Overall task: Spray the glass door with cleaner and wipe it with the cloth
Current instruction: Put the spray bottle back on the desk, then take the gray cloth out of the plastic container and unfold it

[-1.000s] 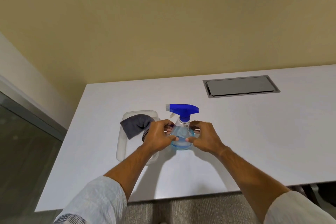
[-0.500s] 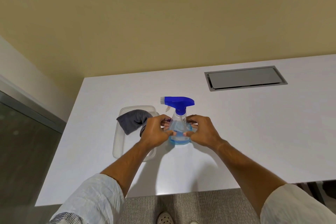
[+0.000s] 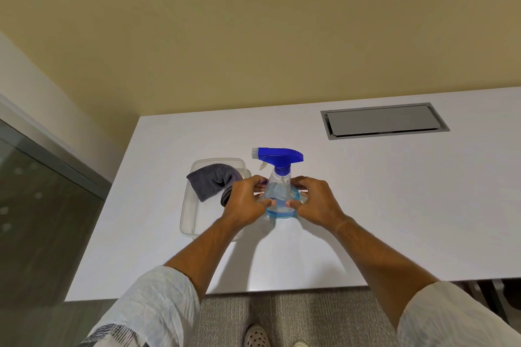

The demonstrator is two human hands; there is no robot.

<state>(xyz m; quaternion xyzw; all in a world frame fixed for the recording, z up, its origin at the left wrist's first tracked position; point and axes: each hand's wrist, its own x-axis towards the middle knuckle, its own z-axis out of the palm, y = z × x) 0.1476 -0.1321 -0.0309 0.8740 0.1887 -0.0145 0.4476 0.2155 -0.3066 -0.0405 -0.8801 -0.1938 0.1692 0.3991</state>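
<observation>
Head view: glass door (image 3: pixel 42 205) at far left; cloth (image 3: pixel 212 182) in a tub (image 3: pixel 188 217) near the table's (image 3: pixel 394 205) left edge. Left hand (image 3: pixel 244 201) and right hand (image 3: pixel 314 201) clasp the upright bottle (image 3: pixel 279 191). Pickup step; next, lift and aim at the glass.

We stand at the near edge of the table (image 3: pixel 380 205), with the wall (image 3: pixel 253 36) behind its far edge. The spray bottle (image 3: pixel 279 177) stands upright on the table, near its middle. Our 2 hands flank the bottle: the left hand (image 3: pixel 244 201) on its left side, the right hand (image 3: pixel 315 201) on its right (both touching its lower body). Just left of the bottle lies the container (image 3: pixel 187 214), with the cloth (image 3: pixel 211 180) in its far end. The cable hatch (image 3: pixel 383 120) sits in the table, far right. The glass door (image 3: pixel 36 220) lies left of the table.
</observation>
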